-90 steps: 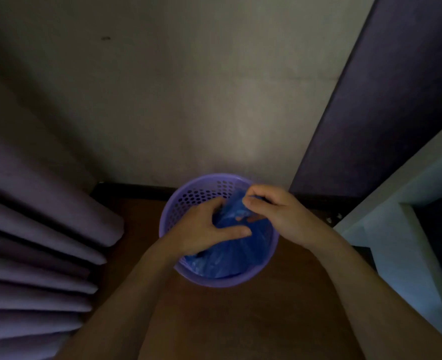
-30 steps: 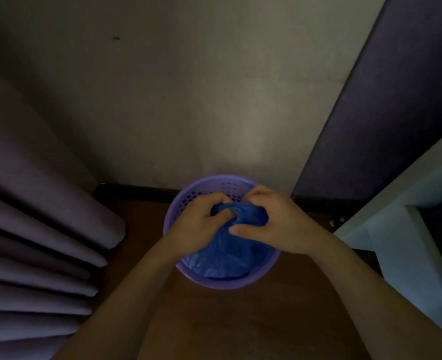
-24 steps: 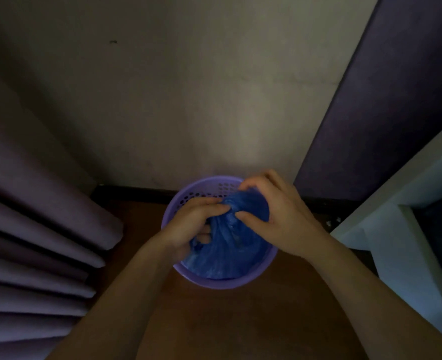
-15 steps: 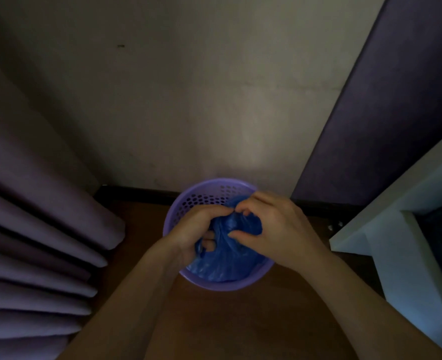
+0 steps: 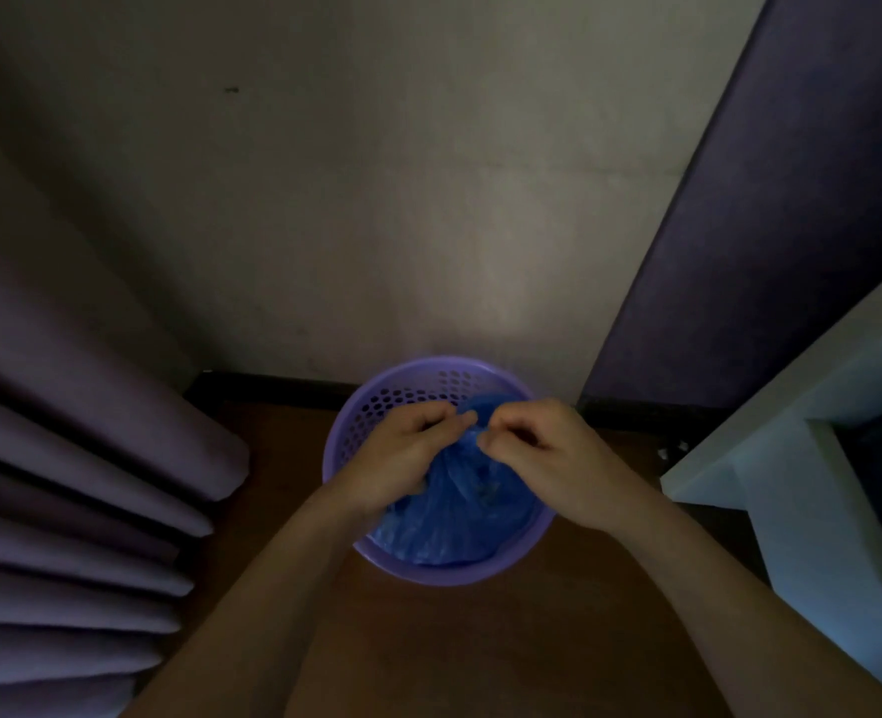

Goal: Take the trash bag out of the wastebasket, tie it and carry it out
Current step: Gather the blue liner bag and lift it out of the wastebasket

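Your left hand (image 5: 402, 458) and right hand (image 5: 547, 453), which gathered loose film a second ago, now pinch the trash bag (image 5: 454, 515) neck at twelve o'clock; bag remains inside wastebasket (image 5: 402, 391). Knot apparently underway.

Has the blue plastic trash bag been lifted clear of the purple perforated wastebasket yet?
No: the blue plastic trash bag sits inside the purple perforated wastebasket while the left hand and right hand pinch its gathered top.

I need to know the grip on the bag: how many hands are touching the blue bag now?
2. The left hand grips the gathered top of the blue bag from the left, the right hand from the right, above the purple wastebasket.
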Motion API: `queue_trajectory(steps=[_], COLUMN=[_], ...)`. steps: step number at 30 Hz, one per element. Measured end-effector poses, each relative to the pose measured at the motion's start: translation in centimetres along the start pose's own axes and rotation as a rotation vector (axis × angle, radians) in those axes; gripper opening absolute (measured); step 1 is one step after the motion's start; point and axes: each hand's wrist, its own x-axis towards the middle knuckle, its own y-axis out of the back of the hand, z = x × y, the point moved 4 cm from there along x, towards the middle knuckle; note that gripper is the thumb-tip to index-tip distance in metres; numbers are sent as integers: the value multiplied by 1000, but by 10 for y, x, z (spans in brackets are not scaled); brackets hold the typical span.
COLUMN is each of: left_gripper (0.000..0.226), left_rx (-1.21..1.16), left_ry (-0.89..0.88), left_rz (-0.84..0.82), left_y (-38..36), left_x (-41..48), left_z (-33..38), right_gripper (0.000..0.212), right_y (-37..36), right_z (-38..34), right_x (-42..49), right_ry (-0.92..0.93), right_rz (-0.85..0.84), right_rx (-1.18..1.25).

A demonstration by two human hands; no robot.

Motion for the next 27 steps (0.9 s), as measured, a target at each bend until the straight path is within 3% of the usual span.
queue_trajectory(steps=[6, 11, 14, 17, 21, 25, 27], left_gripper=[37, 28, 30, 26, 26, 17, 9], left_rx=[140, 703, 931, 924, 854, 563, 290], left_ry=[-63, -251, -252, -134, -74, -32, 0], left_rz=[80, 212, 196, 115, 44, 185, 303], left_y=[3, 9, 12, 14, 14, 32, 39], left_x=[7, 12, 16, 15, 16, 15, 13], left_z=[0, -3, -8, -15, -16, -12, -13], right_gripper=[51, 35, 40, 51, 34, 21, 15], right_y=[10, 20, 26, 29, 31, 35, 34], right_z=[5, 18, 25, 29, 36, 42, 46], right_x=[4, 5, 3, 2, 0, 0, 2], right_ry=[-119, -218, -235, -227, -234, -238, -262], right_rz=[73, 207, 255, 246, 261, 299, 290], right_rx=[437, 520, 544, 567, 610, 773, 922])
